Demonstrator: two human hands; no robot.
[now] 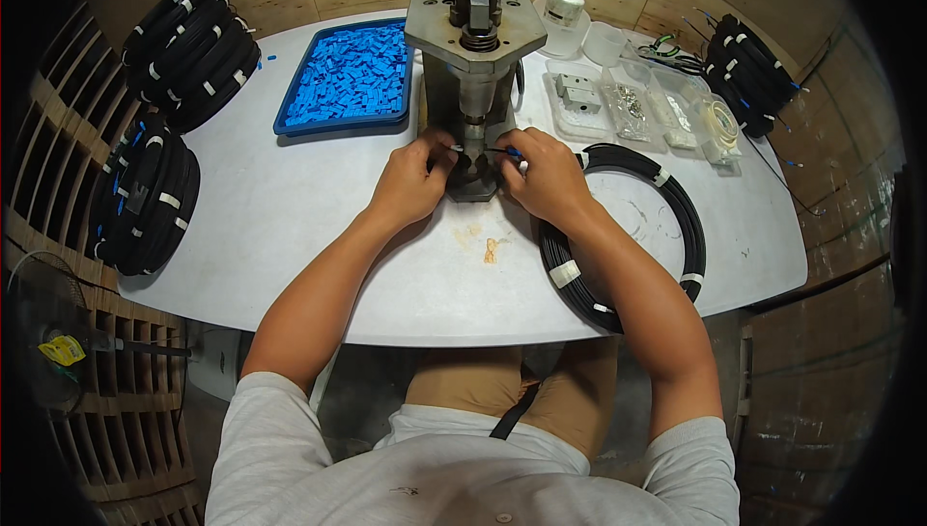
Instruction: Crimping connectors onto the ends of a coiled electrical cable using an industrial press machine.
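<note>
A metal bench press (475,53) stands in front of me, its ram down close to the lower die (473,179). To the left of the die, my left hand (413,180) is closed with thumb and finger pinched on a small pale piece (456,148). My right hand (547,177), on the other side, pinches the end of a black cable with a blue piece (514,152) on it. The cable tip points in under the ram. A black cable coil (697,227) with white bands lies partly beneath my right forearm. What sits inside the die is hidden.
A dark blue tray (338,130) full of small blue pieces lies left of the press. Several banded cable coils (145,198) stack at the far left, more (748,72) at the back right. Clear plastic containers (579,125) and a white bottle (565,5) stand right of the press.
</note>
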